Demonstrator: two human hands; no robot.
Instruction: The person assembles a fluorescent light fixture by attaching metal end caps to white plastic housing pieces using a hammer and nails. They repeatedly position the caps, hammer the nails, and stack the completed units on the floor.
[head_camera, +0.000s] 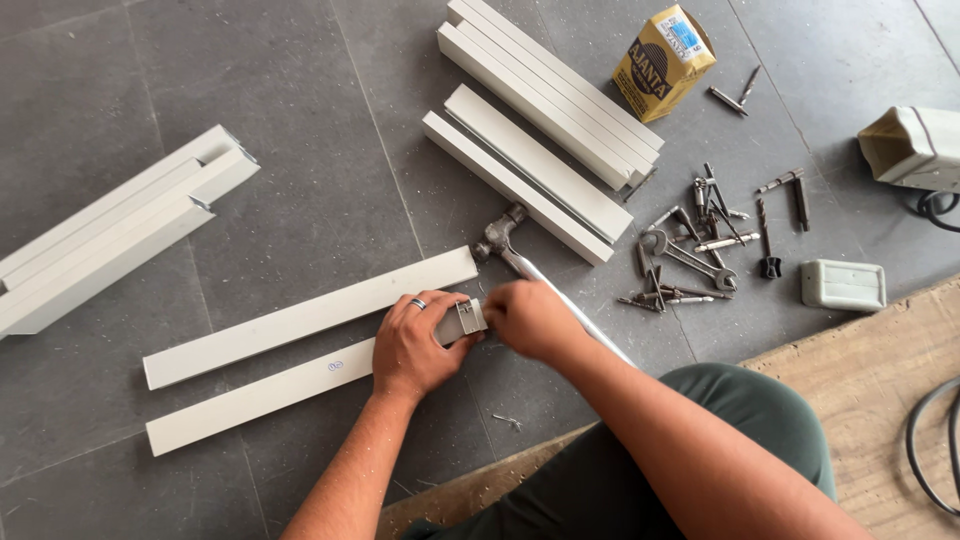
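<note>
My left hand (415, 345), with a ring on one finger, presses down on the right end of the nearer of two long white aluminium bars (260, 398) lying on the grey tiled floor. A small grey metal fitting (468, 318) sits at that bar's end. My right hand (530, 318) is closed over the fitting from the right, fingers curled and blurred. The second bar (300, 318) lies parallel, just beyond. A hammer (515, 250) with a shiny handle lies under my right forearm.
More white bars are stacked at the left (110, 235) and at top centre (545, 130). A yellow carton (662, 60), scattered drill bits, screws and a spanner (700, 250), a small pale box (843, 285), a power tool (912, 148), wooden board (880, 370).
</note>
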